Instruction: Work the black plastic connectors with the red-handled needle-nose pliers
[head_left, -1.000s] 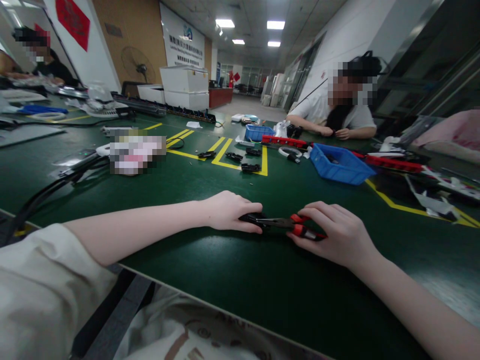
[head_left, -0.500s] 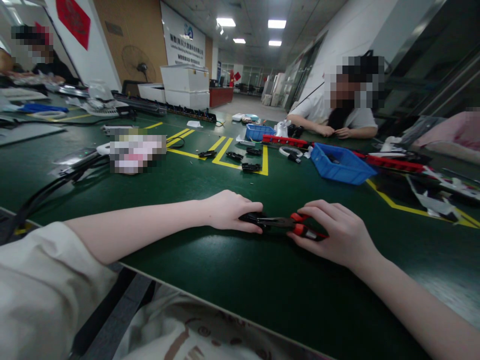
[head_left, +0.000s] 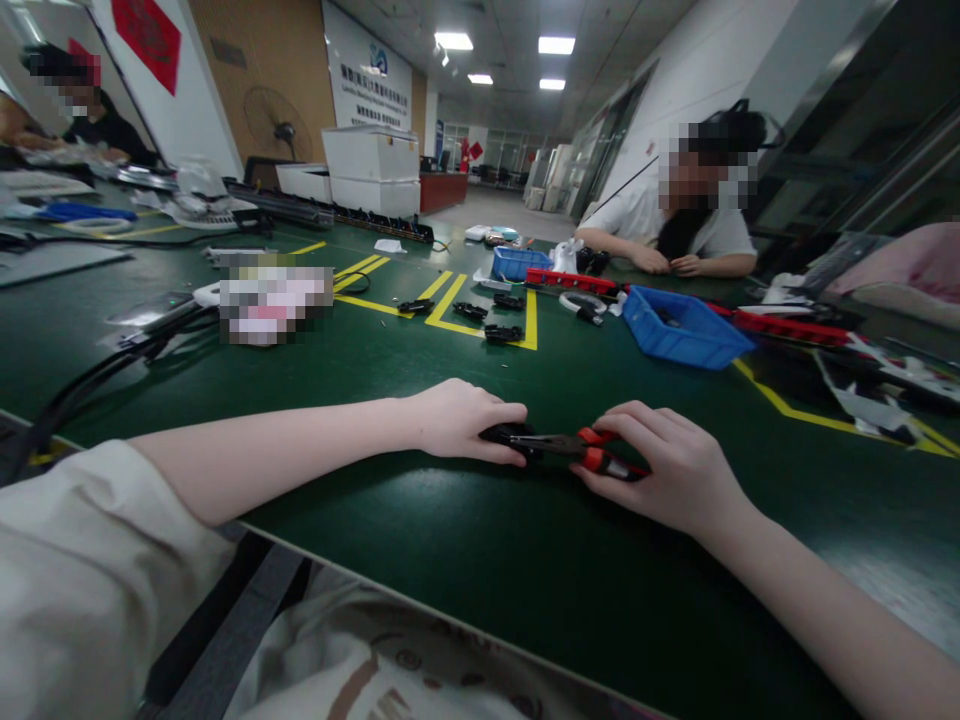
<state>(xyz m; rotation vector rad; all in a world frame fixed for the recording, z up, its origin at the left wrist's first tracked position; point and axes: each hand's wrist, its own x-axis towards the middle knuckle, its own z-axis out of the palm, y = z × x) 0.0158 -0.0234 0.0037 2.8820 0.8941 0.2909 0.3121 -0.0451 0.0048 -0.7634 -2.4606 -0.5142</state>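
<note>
My left hand [head_left: 461, 420] rests on the green table [head_left: 480, 560], fingers closed on a small black part [head_left: 504, 435]. My right hand [head_left: 671, 470] grips the red handles of a pair of pliers [head_left: 581, 450]. The pliers' dark jaws point left and meet the black part at my left fingertips. Most of the part is hidden under my fingers.
Three black parts [head_left: 471, 313] lie inside yellow floor-tape lines [head_left: 450, 298] farther back. A blue bin [head_left: 679, 330] stands at right, a smaller blue bin [head_left: 517, 264] behind. A person in white sits at the far right side; another person works at far left. Black cables [head_left: 82, 385] trail at left.
Both hands and the pliers stay in place; only the camera view has shifted slightly.
</note>
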